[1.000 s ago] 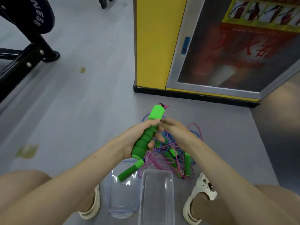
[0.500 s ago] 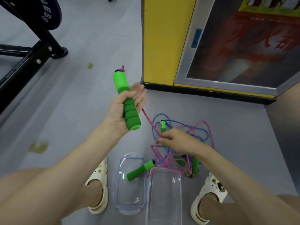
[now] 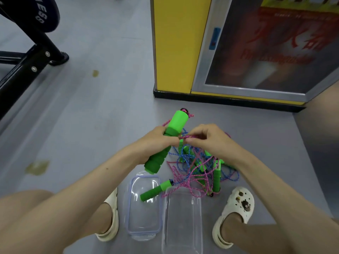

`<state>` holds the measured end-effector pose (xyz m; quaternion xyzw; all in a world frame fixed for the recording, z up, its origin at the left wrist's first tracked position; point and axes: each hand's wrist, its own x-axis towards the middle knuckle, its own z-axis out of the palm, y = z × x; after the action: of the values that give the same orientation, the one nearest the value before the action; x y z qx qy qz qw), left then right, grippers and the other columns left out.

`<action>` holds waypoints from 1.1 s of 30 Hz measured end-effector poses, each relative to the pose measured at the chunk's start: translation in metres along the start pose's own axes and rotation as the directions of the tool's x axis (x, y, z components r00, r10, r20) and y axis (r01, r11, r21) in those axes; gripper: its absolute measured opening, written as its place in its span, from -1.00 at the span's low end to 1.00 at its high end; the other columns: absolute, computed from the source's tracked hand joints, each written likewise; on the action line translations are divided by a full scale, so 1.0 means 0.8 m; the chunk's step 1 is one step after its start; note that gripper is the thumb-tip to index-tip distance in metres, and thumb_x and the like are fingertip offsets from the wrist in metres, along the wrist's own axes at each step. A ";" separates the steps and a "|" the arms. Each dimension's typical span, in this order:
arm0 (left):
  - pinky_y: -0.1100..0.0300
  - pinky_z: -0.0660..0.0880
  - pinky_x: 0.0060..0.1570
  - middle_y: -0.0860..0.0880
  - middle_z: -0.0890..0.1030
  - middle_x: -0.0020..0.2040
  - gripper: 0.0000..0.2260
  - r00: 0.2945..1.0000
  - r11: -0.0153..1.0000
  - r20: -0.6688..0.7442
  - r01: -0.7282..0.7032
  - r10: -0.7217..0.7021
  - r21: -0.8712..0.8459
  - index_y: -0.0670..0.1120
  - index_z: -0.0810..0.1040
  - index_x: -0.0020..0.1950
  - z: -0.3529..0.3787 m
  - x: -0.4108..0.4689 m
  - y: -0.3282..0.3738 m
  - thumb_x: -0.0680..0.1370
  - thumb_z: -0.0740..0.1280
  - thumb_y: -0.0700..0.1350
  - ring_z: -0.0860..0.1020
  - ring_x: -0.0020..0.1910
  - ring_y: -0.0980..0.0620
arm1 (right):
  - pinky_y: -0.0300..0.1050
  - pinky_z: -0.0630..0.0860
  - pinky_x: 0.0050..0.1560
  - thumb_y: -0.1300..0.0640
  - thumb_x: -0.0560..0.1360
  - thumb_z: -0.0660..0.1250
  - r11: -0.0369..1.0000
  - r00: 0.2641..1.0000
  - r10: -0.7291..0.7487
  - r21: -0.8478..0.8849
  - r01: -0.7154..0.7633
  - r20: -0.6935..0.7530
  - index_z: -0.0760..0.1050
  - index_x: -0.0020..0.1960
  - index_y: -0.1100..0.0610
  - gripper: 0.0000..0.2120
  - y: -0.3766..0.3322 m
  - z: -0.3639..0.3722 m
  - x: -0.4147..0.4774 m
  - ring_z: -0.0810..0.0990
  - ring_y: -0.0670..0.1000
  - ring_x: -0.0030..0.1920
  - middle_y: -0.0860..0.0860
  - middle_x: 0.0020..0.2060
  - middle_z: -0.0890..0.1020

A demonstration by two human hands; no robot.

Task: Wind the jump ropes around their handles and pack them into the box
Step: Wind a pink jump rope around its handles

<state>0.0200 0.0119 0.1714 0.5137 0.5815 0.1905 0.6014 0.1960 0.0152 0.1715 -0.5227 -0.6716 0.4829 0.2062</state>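
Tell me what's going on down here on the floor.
A person is crouched over a tangle of jump ropes. The left hand grips a green handle, and the right hand pinches the pink rope right beside it, apparently to wind it on. Another handle lies across the lid. The clear box looks empty.

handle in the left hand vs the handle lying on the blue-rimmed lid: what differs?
The held handle is gripped by the left hand above the floor; the loose handle lies on the blue-rimmed lid.
Held handle tilts up and away; loose handle lies flat.
The right hand pinches pink rope at the held handle; the loose handle's rope trails into the tangle.
Shared: green, ribbed grip.
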 end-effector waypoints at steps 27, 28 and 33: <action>0.26 0.37 -0.27 0.08 0.54 -0.19 -0.74 0.964 0.587 -0.264 -0.231 0.031 -0.776 0.03 0.49 -0.04 -0.009 0.012 0.025 0.33 0.26 -0.23 0.45 -0.22 0.12 | -0.23 0.45 -0.05 0.11 0.55 0.29 0.970 0.954 0.214 -0.163 -0.182 0.211 0.57 0.03 0.07 -0.88 0.049 0.039 -0.005 0.59 -0.07 -0.10 -0.05 -0.12 0.64; 0.25 0.35 -0.33 0.07 0.44 -0.29 -0.77 0.952 0.682 -0.307 -0.226 0.003 -0.695 0.02 0.43 -0.13 -0.010 0.011 0.023 0.27 0.29 -0.21 0.37 -0.31 0.10 | -0.27 0.44 -0.14 0.10 0.55 0.29 0.967 0.944 0.217 -0.185 -0.174 0.248 0.57 0.03 0.05 -0.89 0.040 0.035 -0.005 0.58 -0.09 -0.18 -0.06 -0.21 0.62; 0.19 0.34 -0.20 0.02 0.35 -0.29 -0.69 0.908 0.932 -0.238 -0.361 0.344 -0.031 0.04 0.37 -0.09 -0.007 0.004 0.006 0.43 0.29 -0.37 0.34 -0.35 0.17 | -0.12 0.42 -0.24 0.06 0.49 0.38 0.983 0.982 0.089 -0.176 -0.059 0.166 0.63 -0.03 0.01 -0.91 0.008 0.018 -0.001 0.48 -0.07 -0.31 0.02 -0.31 0.60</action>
<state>0.0175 0.0189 0.1752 0.5623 0.5369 0.3753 0.5047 0.1883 0.0083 0.1597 -0.5193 -0.7057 0.4747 0.0835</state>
